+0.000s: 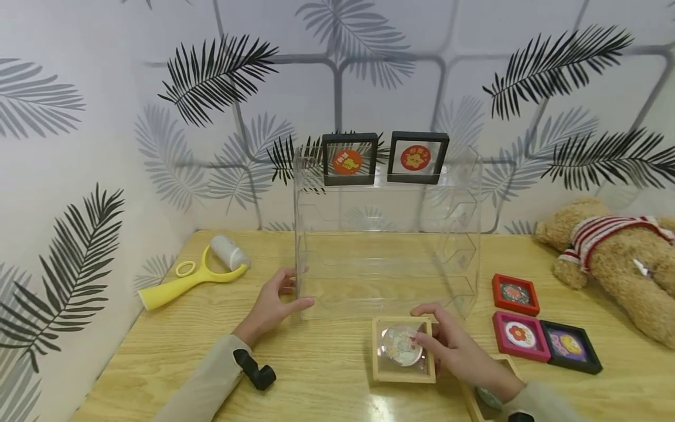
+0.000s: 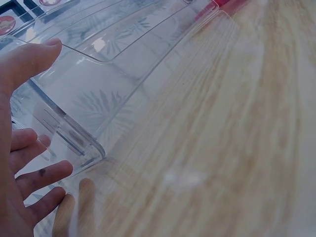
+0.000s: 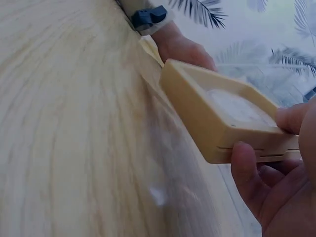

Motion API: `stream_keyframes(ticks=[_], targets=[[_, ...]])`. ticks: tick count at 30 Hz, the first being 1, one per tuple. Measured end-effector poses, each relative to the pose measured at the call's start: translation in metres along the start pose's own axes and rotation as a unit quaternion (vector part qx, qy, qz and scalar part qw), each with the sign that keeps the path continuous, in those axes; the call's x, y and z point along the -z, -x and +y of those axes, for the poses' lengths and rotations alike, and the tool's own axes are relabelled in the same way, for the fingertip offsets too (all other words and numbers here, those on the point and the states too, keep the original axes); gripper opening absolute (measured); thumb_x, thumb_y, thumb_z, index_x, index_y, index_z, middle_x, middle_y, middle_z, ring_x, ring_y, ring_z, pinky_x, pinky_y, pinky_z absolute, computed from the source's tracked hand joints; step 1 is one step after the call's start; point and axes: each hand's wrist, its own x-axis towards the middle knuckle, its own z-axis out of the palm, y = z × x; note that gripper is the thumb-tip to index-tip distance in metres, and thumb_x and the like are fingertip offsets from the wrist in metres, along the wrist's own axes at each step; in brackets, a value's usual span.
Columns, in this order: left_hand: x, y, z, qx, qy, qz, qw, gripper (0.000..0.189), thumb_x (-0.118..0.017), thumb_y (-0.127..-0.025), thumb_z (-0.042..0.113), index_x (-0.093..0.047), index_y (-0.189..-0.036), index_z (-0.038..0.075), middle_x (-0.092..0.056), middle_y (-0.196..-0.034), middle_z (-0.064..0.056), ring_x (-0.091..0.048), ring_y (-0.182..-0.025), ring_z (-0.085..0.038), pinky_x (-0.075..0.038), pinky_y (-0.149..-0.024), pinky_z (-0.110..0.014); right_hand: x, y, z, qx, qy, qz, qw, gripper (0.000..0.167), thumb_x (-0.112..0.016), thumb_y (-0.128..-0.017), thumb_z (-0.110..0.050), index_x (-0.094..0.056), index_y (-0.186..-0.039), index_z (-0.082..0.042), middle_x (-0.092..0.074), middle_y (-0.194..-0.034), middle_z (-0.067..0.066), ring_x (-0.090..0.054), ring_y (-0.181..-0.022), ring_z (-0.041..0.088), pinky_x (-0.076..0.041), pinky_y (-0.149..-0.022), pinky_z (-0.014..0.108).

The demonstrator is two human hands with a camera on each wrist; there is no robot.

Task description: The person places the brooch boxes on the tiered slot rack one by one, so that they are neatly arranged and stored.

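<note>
My left hand (image 1: 276, 302) is at the front left edge of a clear plastic display rack (image 1: 387, 305); its thumb lies at the front, its fingers along the outer side wall. My right hand (image 1: 464, 351) grips a light wooden display frame (image 1: 403, 378) by its right side, thumb on the clear front. In the right wrist view the frame (image 3: 195, 111) is tilted above the table, a pale round disc (image 3: 239, 106) inside. Partly under my right forearm lies another wooden frame (image 1: 508, 366). Two black frames, one with an orange disc (image 1: 350, 181) and one with a red disc (image 1: 413, 179), stand on the rack's top level.
To the right lie a red frame (image 1: 497, 293), a pink frame (image 1: 543, 346) and a black frame (image 1: 590, 363). Behind them a teddy bear (image 1: 622, 264) rests near the wall. At the left are a yellow slingshot-shaped item (image 1: 179, 288) and a grey-white cylinder (image 1: 228, 252).
</note>
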Motion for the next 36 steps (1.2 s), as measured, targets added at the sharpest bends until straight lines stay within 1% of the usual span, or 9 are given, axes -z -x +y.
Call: stream_keyframes(ticks=[4,12,18,25,27,30,33,35,36], targets=[[-0.001,0.000,-0.003,-0.005,0.000,-0.002,1.0000,0.060,-0.073,-0.085,0.016,-0.047,-0.138,0.010,-0.050,-0.136,-0.019,-0.051,-0.120,-0.037,-0.039,-0.102,-0.056,-0.010,-0.005,-0.005,0.013,-0.011,-0.031,0.9994,0.038,-0.046,-0.100,-0.001,-0.028,-0.132,0.009,-0.059,-0.071,0.019,-0.053,-0.046,0.020,-0.047,-0.038,0.030],[0.000,0.000,-0.004,0.001,0.002,-0.002,1.0000,0.062,-0.074,-0.084,0.015,-0.045,-0.139,0.011,-0.051,-0.132,-0.023,-0.051,-0.118,-0.040,-0.039,-0.101,-0.057,-0.021,-0.024,-0.020,0.029,0.002,-0.038,0.9988,0.029,-0.048,-0.100,-0.005,-0.042,-0.128,0.001,-0.066,-0.084,0.017,-0.065,-0.062,0.017,-0.052,-0.046,0.034],[0.001,0.001,0.000,0.007,-0.007,0.001,0.9999,0.057,-0.074,-0.084,0.021,-0.049,-0.135,0.015,-0.053,-0.131,-0.019,-0.052,-0.116,-0.035,-0.040,-0.101,-0.055,-0.022,-0.046,-0.038,0.087,0.046,-0.033,0.9946,0.031,-0.050,-0.098,-0.001,-0.045,-0.129,-0.002,-0.065,-0.077,0.013,-0.059,-0.053,0.017,-0.050,-0.045,0.032],[-0.001,-0.001,0.002,-0.001,-0.007,-0.002,1.0000,0.057,-0.075,-0.084,0.021,-0.049,-0.135,0.016,-0.054,-0.131,-0.016,-0.052,-0.117,-0.034,-0.041,-0.101,-0.054,0.004,-0.084,-0.071,0.142,0.107,0.003,0.9841,0.031,-0.054,-0.094,0.005,-0.047,-0.125,0.001,-0.065,-0.086,0.015,-0.059,-0.056,0.013,-0.052,-0.047,0.027],[-0.001,-0.001,0.006,-0.007,-0.005,-0.002,1.0000,0.057,-0.074,-0.084,0.018,-0.049,-0.135,0.012,-0.054,-0.130,-0.018,-0.053,-0.116,-0.035,-0.041,-0.101,-0.055,0.015,-0.098,-0.082,0.158,0.130,0.020,0.9787,0.032,-0.055,-0.093,0.007,-0.047,-0.124,0.003,-0.066,-0.085,0.015,-0.059,-0.054,0.013,-0.051,-0.047,0.026],[0.000,0.000,0.011,-0.009,-0.002,-0.002,1.0000,0.057,-0.073,-0.084,0.013,-0.048,-0.135,0.006,-0.052,-0.131,-0.022,-0.052,-0.116,-0.039,-0.040,-0.101,-0.056,0.029,-0.117,-0.096,0.154,0.152,0.046,0.9752,0.034,-0.055,-0.093,0.006,-0.044,-0.126,0.002,-0.066,-0.084,0.015,-0.059,-0.054,0.015,-0.052,-0.049,0.027],[0.000,0.000,0.010,-0.008,-0.003,-0.002,1.0000,0.058,-0.073,-0.084,0.011,-0.047,-0.136,0.004,-0.051,-0.132,-0.025,-0.052,-0.116,-0.041,-0.039,-0.101,-0.058,0.038,-0.135,-0.101,0.162,0.162,0.074,0.9706,0.040,-0.055,-0.093,0.005,-0.042,-0.131,0.000,-0.065,-0.079,0.015,-0.058,-0.053,0.016,-0.052,-0.050,0.027],[0.000,-0.002,-0.001,-0.006,-0.003,0.001,1.0000,0.059,-0.073,-0.084,0.012,-0.047,-0.137,0.009,-0.051,-0.133,-0.022,-0.052,-0.117,-0.039,-0.039,-0.102,-0.057,0.042,-0.147,-0.104,0.169,0.167,0.086,0.9676,0.043,-0.056,-0.093,0.004,-0.043,-0.134,-0.002,-0.064,-0.078,0.015,-0.059,-0.054,0.016,-0.052,-0.050,0.027],[0.000,-0.002,-0.002,-0.005,-0.002,0.001,1.0000,0.059,-0.074,-0.084,0.012,-0.047,-0.137,0.009,-0.051,-0.133,-0.022,-0.052,-0.117,-0.039,-0.039,-0.102,-0.057,0.044,-0.153,-0.105,0.170,0.170,0.091,0.9663,0.043,-0.057,-0.093,0.003,-0.044,-0.134,-0.003,-0.064,-0.079,0.014,-0.059,-0.054,0.016,-0.052,-0.050,0.028]])
